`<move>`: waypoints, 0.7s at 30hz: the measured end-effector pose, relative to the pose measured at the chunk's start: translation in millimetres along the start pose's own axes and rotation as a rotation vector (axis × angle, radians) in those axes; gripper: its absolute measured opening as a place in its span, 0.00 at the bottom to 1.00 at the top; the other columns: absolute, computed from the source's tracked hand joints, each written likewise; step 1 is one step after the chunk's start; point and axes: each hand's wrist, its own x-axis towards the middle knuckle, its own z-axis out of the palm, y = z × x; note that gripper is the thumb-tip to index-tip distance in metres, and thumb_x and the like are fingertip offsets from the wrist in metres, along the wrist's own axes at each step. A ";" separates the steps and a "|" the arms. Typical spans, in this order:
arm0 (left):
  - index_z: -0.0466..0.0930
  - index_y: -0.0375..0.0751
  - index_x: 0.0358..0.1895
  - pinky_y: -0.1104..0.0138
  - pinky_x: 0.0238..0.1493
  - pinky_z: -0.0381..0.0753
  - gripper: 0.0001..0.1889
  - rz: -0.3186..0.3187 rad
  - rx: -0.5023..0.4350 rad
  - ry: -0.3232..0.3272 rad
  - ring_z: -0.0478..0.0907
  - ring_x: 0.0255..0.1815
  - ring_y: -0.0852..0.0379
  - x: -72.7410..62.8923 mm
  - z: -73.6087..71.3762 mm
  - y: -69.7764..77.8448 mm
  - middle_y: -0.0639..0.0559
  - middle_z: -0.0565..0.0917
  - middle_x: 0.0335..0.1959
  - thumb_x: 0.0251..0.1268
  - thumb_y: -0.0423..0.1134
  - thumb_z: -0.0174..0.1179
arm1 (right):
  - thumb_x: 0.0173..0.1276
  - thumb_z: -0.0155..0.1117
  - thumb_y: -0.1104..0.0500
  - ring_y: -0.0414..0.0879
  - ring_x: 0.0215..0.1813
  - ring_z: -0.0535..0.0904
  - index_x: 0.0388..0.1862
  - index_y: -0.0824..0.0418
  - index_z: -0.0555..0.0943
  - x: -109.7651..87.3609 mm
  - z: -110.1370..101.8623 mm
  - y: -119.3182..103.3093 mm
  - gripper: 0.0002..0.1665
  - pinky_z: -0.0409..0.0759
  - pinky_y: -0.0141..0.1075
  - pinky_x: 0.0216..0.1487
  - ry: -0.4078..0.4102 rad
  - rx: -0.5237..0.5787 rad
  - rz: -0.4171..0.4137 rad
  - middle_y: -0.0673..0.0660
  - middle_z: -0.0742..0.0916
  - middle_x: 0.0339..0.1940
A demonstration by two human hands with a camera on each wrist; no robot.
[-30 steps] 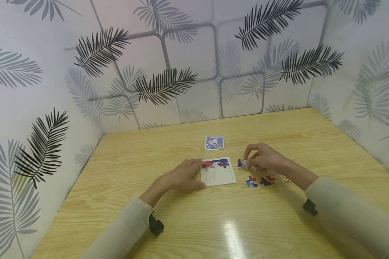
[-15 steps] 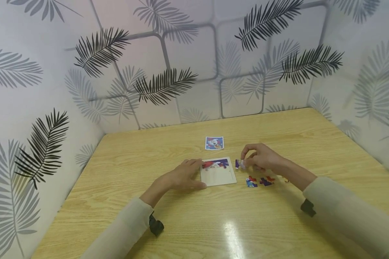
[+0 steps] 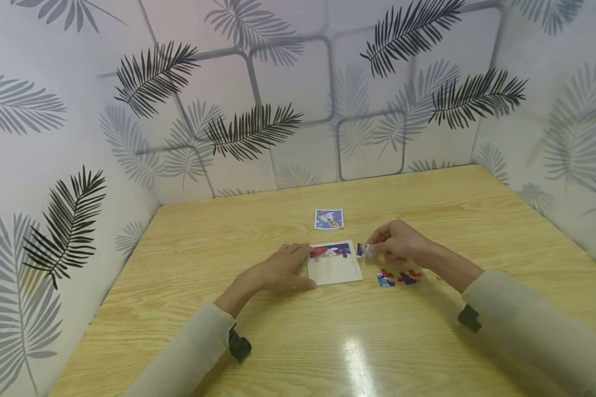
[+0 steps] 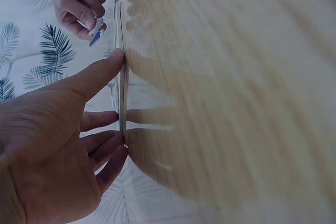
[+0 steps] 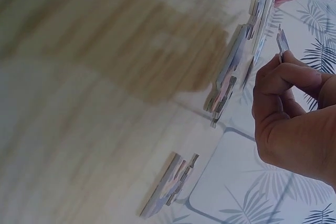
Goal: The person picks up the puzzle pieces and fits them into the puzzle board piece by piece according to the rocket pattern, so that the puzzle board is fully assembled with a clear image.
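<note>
Head view: right hand [image 3: 398,240] pinching a puzzle piece [image 3: 361,251] just right of the puzzle board [image 3: 334,271]; left hand [image 3: 281,267], fingers unclenched, touching the board's left edge; picture card [image 3: 329,219] beyond it.

Indoors here, home or office I can't tell: leaf-print walls [image 3: 293,82] across the upper frame, wood-grain tabletop [image 3: 298,325] below.

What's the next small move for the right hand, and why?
Probably shift the right hand left and lower its puzzle piece onto the tray, just below the assembled top pieces. It pinches that piece just right of the tray, the tray's lower part is bare, and the left hand touches the tray's left edge, which may steady it.
</note>
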 end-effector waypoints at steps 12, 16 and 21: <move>0.54 0.47 0.79 0.48 0.78 0.57 0.44 0.010 0.004 0.004 0.53 0.80 0.42 -0.6 0.2 -0.4 0.44 0.57 0.80 0.65 0.57 0.64 | 0.72 0.61 0.63 0.40 0.19 0.63 0.46 0.69 0.81 6.3 4.2 -2.4 0.10 0.62 0.31 0.21 -0.085 -0.003 0.000 0.54 0.79 0.26; 0.54 0.48 0.79 0.48 0.78 0.56 0.44 0.002 0.001 0.004 0.52 0.80 0.43 -0.2 -0.1 -0.7 0.44 0.57 0.80 0.65 0.57 0.65 | 0.73 0.60 0.62 0.41 0.20 0.65 0.47 0.68 0.81 7.9 7.2 -6.2 0.10 0.62 0.32 0.22 -0.098 -0.006 -0.004 0.55 0.79 0.27; 0.54 0.49 0.79 0.48 0.78 0.56 0.44 -0.006 0.012 0.004 0.52 0.80 0.43 0.7 0.4 -1.1 0.45 0.57 0.80 0.65 0.57 0.65 | 0.75 0.58 0.62 0.42 0.17 0.65 0.48 0.66 0.78 10.6 11.1 -9.4 0.09 0.61 0.32 0.20 -0.102 0.031 -0.021 0.59 0.85 0.30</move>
